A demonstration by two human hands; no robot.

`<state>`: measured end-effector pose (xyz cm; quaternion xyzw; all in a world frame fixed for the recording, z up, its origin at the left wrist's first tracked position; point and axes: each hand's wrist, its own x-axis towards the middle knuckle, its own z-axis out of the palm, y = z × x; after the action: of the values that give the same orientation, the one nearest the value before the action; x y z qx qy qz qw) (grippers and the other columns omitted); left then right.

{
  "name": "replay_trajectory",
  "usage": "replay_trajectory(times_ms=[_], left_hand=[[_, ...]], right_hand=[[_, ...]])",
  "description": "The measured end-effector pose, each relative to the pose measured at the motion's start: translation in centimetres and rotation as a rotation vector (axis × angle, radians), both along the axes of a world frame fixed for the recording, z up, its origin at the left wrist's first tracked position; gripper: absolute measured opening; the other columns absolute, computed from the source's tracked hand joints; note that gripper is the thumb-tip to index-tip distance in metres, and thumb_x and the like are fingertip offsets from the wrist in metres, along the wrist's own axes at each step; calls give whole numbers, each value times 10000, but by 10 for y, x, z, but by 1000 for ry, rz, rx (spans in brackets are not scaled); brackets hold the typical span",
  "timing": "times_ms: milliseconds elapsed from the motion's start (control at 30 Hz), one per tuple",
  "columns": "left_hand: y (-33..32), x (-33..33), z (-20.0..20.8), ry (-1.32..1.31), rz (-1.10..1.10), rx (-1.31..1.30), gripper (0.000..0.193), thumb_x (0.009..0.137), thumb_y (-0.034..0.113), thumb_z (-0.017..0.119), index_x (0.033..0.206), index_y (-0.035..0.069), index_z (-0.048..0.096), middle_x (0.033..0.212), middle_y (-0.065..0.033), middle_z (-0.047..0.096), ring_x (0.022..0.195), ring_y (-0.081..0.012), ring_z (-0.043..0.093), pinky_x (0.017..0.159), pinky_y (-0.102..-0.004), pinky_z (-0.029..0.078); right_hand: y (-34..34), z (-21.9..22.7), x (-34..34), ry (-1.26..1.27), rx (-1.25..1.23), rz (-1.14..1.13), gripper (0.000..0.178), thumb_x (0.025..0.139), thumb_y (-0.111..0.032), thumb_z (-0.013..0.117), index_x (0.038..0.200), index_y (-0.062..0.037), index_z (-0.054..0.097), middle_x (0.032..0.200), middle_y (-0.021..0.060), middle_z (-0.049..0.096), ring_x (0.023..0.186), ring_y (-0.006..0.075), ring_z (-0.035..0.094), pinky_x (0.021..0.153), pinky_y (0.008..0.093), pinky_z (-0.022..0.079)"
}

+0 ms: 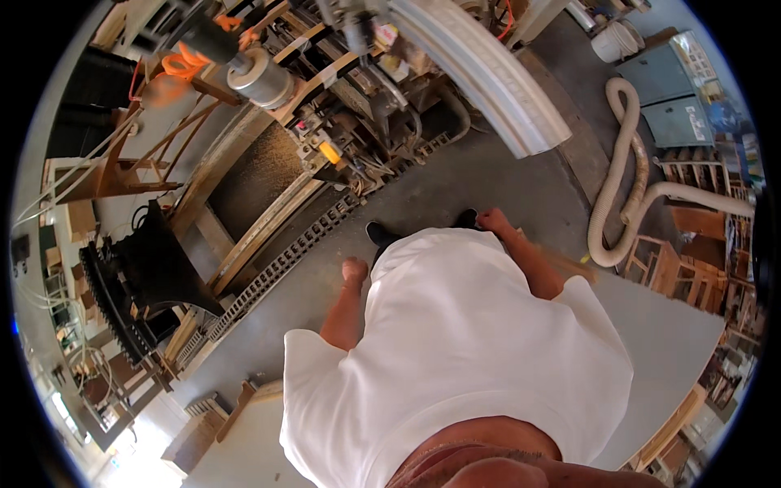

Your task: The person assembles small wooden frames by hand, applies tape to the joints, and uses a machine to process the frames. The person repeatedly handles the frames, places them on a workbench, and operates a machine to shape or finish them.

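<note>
My left hand [354, 270] hangs beside my body at the left, small in the head view, with its fingers curled in. I see no object in it. Nearest to it is a grey cable chain [281, 262] along the edge of a large machine, apart from the hand. At my other side my right hand [494, 221] is down near my thigh, also closed, and nothing shows in it. A grey-topped table [663, 342] lies behind my right forearm. My dark shoes [380, 233] stand on the grey floor between the two hands.
Ahead at the left, the machine carries a metal cylinder [260, 79], orange coiled hoses and a wide silver duct [488, 81]. Sawdust [260, 167] covers its bed. A beige flexible hose [606, 203] loops on the floor at right, near a blue-grey cabinet [671, 93] and white bucket [616, 41].
</note>
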<state>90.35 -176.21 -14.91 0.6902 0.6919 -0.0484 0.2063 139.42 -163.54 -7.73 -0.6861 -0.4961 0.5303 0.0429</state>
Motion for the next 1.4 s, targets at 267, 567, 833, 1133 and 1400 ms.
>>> replay_trajectory(times_ms=[267, 567, 833, 1133, 1400], left_hand=[[94, 167, 44, -258, 456, -304, 336, 773, 276, 551, 915, 20, 716, 967, -257, 687, 983, -384, 669, 863, -454, 532], [197, 286, -21, -83, 3, -354, 393, 808, 371, 609, 996, 48, 730, 1035, -226, 681, 997, -372, 658, 884, -463, 514], [328, 435, -78, -46, -202, -481, 371, 818, 323, 608, 1052, 56, 714, 1098, -229, 670, 1066, -384, 638, 916, -465, 504], [562, 706, -13, -194, -164, -549, 415, 788, 298, 605, 1064, 2, 697, 1118, -243, 665, 1080, -386, 633, 923, -438, 497], [772, 893, 14, -593, 65, -317, 381, 807, 228, 590, 1066, -38, 673, 942, -223, 704, 893, -376, 679, 801, -444, 526]], right_hand=[[35, -50, 137, 221, -21, -298, 303, 875, -266, 643, 815, 28, 688, 644, 65, 600, 546, 149, 563, 485, 318, 462], [31, -50, 284, 68, -34, -407, 304, 850, -274, 657, 799, 23, 701, 637, 95, 639, 581, 178, 622, 546, 351, 510], [91, -49, 370, 242, -90, -637, 253, 876, -234, 660, 874, 17, 689, 709, 67, 639, 600, 151, 608, 545, 302, 517], [127, -109, 574, 55, -54, -968, 189, 864, -169, 653, 743, -25, 644, 597, 54, 565, 512, 165, 567, 437, 306, 439], [197, -219, 667, -3, -338, -827, 195, 832, -191, 663, 732, -32, 713, 673, 113, 658, 521, 209, 608, 450, 367, 464]])
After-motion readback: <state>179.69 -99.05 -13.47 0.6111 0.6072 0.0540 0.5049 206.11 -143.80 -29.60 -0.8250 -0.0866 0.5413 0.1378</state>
